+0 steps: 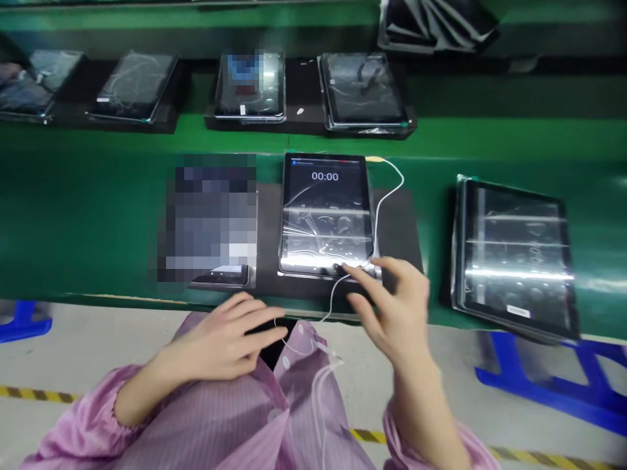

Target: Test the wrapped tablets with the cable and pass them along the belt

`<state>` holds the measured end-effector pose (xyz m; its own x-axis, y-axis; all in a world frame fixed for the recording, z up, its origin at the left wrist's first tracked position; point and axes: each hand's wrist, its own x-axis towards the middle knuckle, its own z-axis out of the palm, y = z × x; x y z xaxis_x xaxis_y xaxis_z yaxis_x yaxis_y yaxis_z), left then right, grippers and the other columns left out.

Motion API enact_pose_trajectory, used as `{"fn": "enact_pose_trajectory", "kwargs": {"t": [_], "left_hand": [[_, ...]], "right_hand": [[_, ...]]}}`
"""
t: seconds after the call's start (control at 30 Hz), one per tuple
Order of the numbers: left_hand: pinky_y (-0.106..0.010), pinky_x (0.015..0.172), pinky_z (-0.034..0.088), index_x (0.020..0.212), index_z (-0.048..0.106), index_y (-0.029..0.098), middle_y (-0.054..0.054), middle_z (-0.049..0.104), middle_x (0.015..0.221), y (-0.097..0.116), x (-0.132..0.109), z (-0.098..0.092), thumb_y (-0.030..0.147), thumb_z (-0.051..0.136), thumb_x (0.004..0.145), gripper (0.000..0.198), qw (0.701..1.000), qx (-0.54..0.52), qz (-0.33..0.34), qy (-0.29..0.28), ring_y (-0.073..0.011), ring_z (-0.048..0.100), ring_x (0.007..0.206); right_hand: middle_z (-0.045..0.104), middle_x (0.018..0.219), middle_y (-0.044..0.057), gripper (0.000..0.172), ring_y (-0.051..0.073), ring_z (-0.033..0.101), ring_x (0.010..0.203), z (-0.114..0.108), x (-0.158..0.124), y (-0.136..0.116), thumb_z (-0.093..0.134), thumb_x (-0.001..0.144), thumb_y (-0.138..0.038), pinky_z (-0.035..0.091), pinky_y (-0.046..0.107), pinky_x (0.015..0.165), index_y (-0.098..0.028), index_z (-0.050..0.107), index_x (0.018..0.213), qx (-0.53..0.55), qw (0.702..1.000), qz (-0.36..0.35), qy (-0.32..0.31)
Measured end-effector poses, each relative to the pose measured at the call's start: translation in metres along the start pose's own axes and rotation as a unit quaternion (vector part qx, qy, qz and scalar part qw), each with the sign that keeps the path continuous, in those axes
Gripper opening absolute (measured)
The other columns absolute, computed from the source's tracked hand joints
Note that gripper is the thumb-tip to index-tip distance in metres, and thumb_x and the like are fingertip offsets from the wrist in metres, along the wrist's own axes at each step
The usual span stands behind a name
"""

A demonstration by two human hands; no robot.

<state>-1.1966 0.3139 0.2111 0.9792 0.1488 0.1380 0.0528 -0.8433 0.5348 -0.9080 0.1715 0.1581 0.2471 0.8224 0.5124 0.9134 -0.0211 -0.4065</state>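
A tablet (326, 219) with a lit screen reading "00:00" lies in front of me under wrinkled clear film. My right hand (399, 303) is over its lower right corner, index finger reaching onto the screen's bottom edge, thumb apart. From the tablet's top right corner a white cord (402, 179) runs down its right side, passes by my right fingers and hangs over the table edge against my shirt. My left hand (228, 339) rests at the table's front edge, fingers stretched to the right, a thin loop of cord by its fingertips. Left of the lit tablet lies another tablet (220, 275), mostly blurred out.
On the right sits a stack of film-covered tablets (519, 254). Further back, tablets (362, 88) lie on black pads along the green table (88, 228). Black-and-white sleeves (435, 26) lie on the shelf above. Blue stools (553, 385) stand below the table edge.
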Motion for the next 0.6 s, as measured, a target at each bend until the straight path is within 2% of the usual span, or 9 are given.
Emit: {"fn": "enact_pose_trajectory", "kwargs": {"t": [0.07,0.1,0.2,0.3,0.4,0.5,0.6], "left_hand": [[-0.041,0.099,0.055,0.14,0.058,0.022,-0.013,0.067,0.14,0.0,-0.002,0.011,0.016,0.056,0.096,0.045,0.999,-0.035,0.016,-0.017,-0.0255,0.069,0.11],[-0.04,0.097,0.055,0.143,0.056,0.022,-0.014,0.066,0.141,0.0,-0.002,0.016,0.022,0.057,0.099,0.043,0.998,-0.049,0.02,-0.024,-0.0257,0.069,0.109],[-0.039,0.095,0.055,0.145,0.053,0.019,-0.016,0.063,0.146,-0.002,0.004,0.028,0.035,0.058,0.104,0.044,0.995,-0.084,0.045,-0.042,-0.0258,0.071,0.11],[-0.033,0.091,0.055,0.132,0.064,0.016,-0.013,0.068,0.138,-0.006,0.016,0.042,0.027,0.055,0.106,0.03,0.986,-0.131,0.087,-0.05,-0.0222,0.073,0.105],[-0.028,0.082,0.057,0.108,0.073,0.012,-0.01,0.077,0.111,-0.011,0.023,0.056,0.019,0.052,0.106,0.022,0.972,-0.2,0.114,-0.037,-0.0187,0.074,0.089],[-0.026,0.077,0.06,0.104,0.076,0.009,-0.014,0.075,0.101,-0.014,0.025,0.058,0.018,0.053,0.105,0.025,0.956,-0.286,0.066,0.017,-0.0177,0.074,0.084],[-0.023,0.072,0.063,0.107,0.078,0.01,-0.015,0.072,0.102,-0.01,0.03,0.041,0.024,0.056,0.105,0.027,0.91,-0.406,-0.019,0.084,-0.0138,0.074,0.077]], "right_hand": [[0.054,0.131,0.015,0.039,0.036,0.054,0.122,0.027,0.013,-0.008,0.046,0.106,-0.046,0.043,0.057,0.102,-0.026,0.07,0.129,-0.015,0.998,-0.058,-0.011],[0.05,0.134,0.016,0.043,0.037,0.051,0.124,0.035,0.017,-0.009,0.043,0.107,-0.048,0.043,0.058,0.102,-0.025,0.07,0.131,-0.019,0.998,-0.063,-0.013],[0.047,0.137,0.016,0.046,0.037,0.048,0.125,0.044,0.018,-0.007,0.039,0.107,-0.05,0.042,0.058,0.102,-0.024,0.07,0.13,-0.021,0.997,-0.058,-0.035],[0.048,0.137,0.014,0.048,0.036,0.048,0.124,0.043,0.011,-0.004,0.037,0.108,-0.052,0.042,0.057,0.103,-0.028,0.067,0.137,-0.001,0.998,-0.044,-0.041],[0.051,0.136,0.014,0.055,0.034,0.05,0.123,0.042,0.005,-0.001,0.032,0.108,-0.058,0.045,0.054,0.1,-0.029,0.056,0.148,0.043,0.999,0.016,-0.008],[0.055,0.134,0.014,0.054,0.034,0.054,0.121,0.045,0.003,0.001,0.033,0.107,-0.057,0.047,0.052,0.098,-0.029,0.057,0.147,0.087,0.994,0.055,0.034],[0.057,0.131,0.014,0.05,0.033,0.057,0.118,0.048,0.001,0.005,0.037,0.108,-0.054,0.048,0.052,0.097,-0.028,0.063,0.142,0.129,0.984,0.074,0.1]]}}
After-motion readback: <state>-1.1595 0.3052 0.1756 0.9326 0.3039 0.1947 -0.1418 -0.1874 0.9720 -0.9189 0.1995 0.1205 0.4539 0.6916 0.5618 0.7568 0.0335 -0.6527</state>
